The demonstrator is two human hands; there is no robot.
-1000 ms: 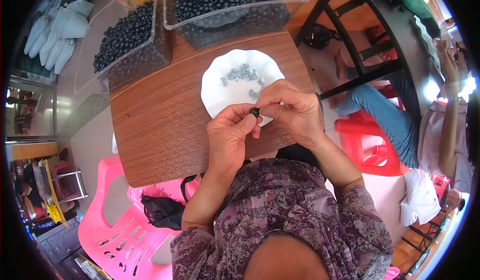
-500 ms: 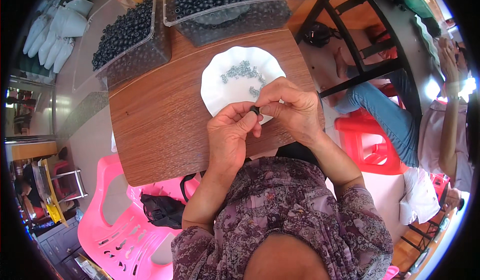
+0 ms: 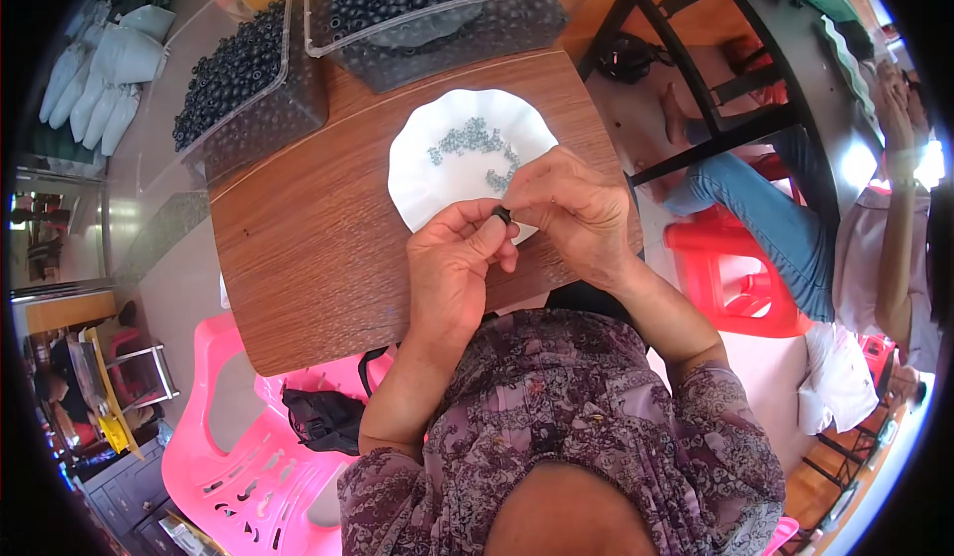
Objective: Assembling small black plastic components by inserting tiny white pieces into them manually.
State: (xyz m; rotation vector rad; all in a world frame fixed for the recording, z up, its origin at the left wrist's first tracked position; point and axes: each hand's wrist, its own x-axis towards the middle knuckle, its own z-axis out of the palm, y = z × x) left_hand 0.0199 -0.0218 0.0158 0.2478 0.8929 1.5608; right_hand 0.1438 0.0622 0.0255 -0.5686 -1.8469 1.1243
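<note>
Over the near edge of a white scalloped plate (image 3: 402, 163), my left hand (image 3: 445, 263) pinches a small, dark, ring-like piece (image 3: 503, 215) between thumb and forefinger. My right hand (image 3: 576, 208) is closed in a pinch right at the top of that piece; whatever its fingertips hold is too small or hidden to name. Tiny, clear greenish bits (image 3: 467, 139) lie scattered in the plate, with some of them close beside my right fingers.
Two clear plastic bins of many dark ring-like pieces, a left bin (image 3: 234, 79) and a larger bin (image 3: 437, 39), stand at the far side of the wooden table (image 3: 308, 248). Left are a pink chair (image 3: 199, 457) and black bag (image 3: 323, 419). Another person's jeans-clad leg (image 3: 760, 218) is right.
My right fingers have shifted slightly up at the dark piece. My left hand keeps its pinch almost in place. The whole view has moved a little.
</note>
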